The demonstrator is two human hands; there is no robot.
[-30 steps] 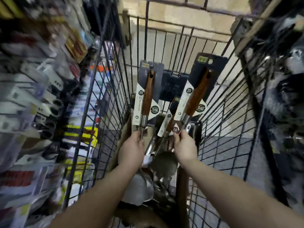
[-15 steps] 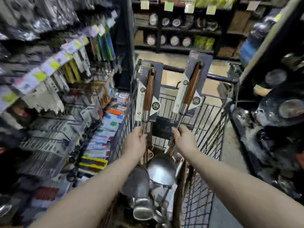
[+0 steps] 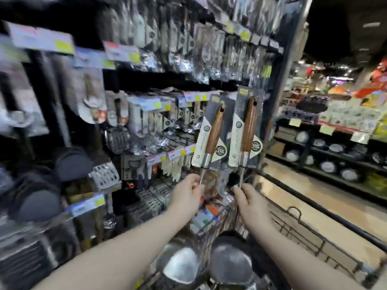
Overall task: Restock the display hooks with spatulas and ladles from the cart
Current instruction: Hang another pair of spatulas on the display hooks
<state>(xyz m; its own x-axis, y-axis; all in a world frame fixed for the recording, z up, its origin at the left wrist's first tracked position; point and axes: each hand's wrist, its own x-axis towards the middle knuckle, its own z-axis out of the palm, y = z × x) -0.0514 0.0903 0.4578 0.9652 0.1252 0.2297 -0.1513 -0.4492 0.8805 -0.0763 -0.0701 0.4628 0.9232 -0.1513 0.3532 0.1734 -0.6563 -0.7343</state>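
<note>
Utensils lifted from cart (image 3: 294, 218) toward display hooks (image 3: 180, 101): left hand (image 3: 188, 194) grip clasps left utensil (image 3: 214, 132), right hand (image 3: 249, 203) clasps right utensil (image 3: 248, 126); hanging likely next.

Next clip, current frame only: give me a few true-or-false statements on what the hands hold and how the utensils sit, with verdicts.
1. The left hand and the right hand each hold one utensil by its metal shaft. True.
2. The left utensil and the right utensil point their wooden handles downward. False: the handles point up and the metal heads hang low by the cart.
3. Both utensils hang on the display rack. False: both are in the hands, in front of it.
4. Each wooden handle sits against a packaging card. True.
</note>
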